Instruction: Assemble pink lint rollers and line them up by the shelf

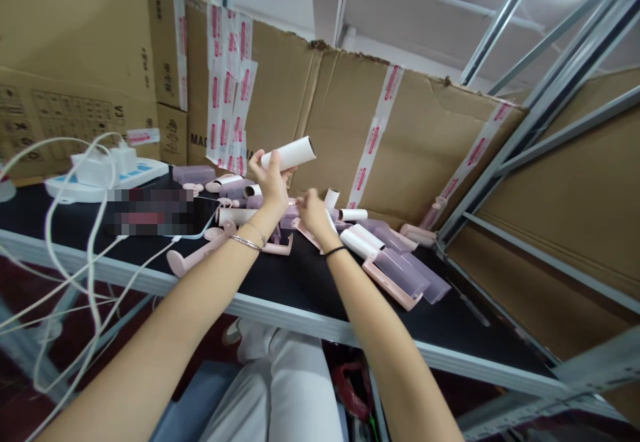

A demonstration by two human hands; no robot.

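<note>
My left hand [273,179] is raised above the table with its fingers closed round a white lint roller refill [290,154], whose hollow end points right. Lower and to the right, my right hand [313,214] has its fingers curled in over the pile; what they hold, if anything, is hidden. Around both hands lie lint roller parts: a pink handle [200,255], white rolls such as this one [363,241], and translucent purple covers [403,272]. A pink frame [393,285] rests under one cover at the right.
A white power strip [145,174] with plugged chargers stands at the left, and white cables [95,242] loop over the table's metal front edge [300,319]. Taped cardboard [280,89] walls the back. Metal shelf posts [530,115] rise at the right.
</note>
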